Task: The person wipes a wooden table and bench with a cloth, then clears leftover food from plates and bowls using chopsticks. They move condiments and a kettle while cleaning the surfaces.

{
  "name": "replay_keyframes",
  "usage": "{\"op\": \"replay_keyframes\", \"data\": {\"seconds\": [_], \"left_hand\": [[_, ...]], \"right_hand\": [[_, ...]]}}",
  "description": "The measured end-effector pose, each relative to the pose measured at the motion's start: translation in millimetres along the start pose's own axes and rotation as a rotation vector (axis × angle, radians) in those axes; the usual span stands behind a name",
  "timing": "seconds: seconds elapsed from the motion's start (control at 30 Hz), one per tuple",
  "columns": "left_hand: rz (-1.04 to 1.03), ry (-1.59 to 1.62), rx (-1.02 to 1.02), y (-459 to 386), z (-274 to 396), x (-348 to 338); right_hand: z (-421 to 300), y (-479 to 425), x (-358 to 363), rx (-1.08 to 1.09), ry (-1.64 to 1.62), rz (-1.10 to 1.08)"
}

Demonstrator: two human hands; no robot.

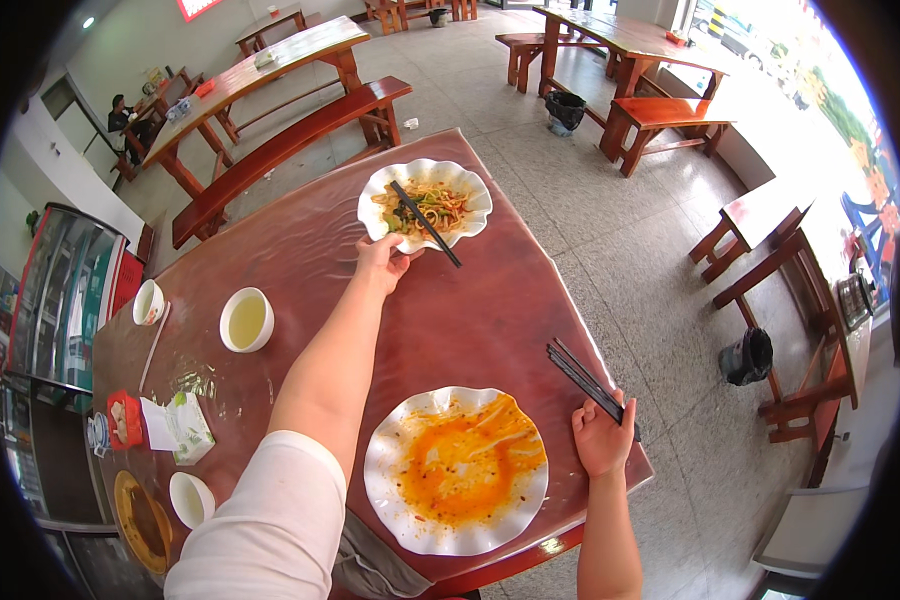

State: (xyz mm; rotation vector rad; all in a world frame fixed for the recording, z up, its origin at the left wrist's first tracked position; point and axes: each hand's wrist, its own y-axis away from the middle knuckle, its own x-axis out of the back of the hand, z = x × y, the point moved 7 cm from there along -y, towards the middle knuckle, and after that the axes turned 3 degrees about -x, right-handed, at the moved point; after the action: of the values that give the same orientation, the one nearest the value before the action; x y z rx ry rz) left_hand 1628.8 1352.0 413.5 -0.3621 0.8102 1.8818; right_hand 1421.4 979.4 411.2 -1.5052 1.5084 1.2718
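Note:
My left hand reaches across the table and grips the near rim of a white scalloped plate. Noodle and vegetable leftovers lie in it, and a pair of black chopsticks rests across them, tips past the rim. At the table's right edge, my right hand holds several black chopsticks pointing away to the upper left. A larger white wavy-edged plate sits between my arms, smeared with orange sauce.
On the left stand a bowl of yellowish liquid, two smaller bowls, a tissue packet, a red basket and a yellow dish. Grey cloth hangs at the near edge. Benches and a seated person are beyond.

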Motion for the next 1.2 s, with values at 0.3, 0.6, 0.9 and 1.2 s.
{"op": "replay_keyframes", "data": {"seconds": [0.3, 0.6, 0.9, 1.2], "left_hand": [[-0.177, 0.306, 0.057, 44.7, -34.7, 34.3], [-0.183, 0.221, -0.065, 252.5, -15.6, 60.2], [-0.101, 0.31, -0.218, 372.8, 27.3, 101.9], [-0.061, 0.375, -0.337, 464.0, 79.5, 192.8]], "right_hand": [[-4.0, -7.0, -3.9, -0.013, -0.008, -0.045], [-29.4, -16.5, -18.1, -0.079, 0.258, -0.199], [130.9, 5.4, -297.2, 0.038, 2.032, -0.375], [358.8, 132.8, -358.8, 0.238, 2.756, -0.791]]}}
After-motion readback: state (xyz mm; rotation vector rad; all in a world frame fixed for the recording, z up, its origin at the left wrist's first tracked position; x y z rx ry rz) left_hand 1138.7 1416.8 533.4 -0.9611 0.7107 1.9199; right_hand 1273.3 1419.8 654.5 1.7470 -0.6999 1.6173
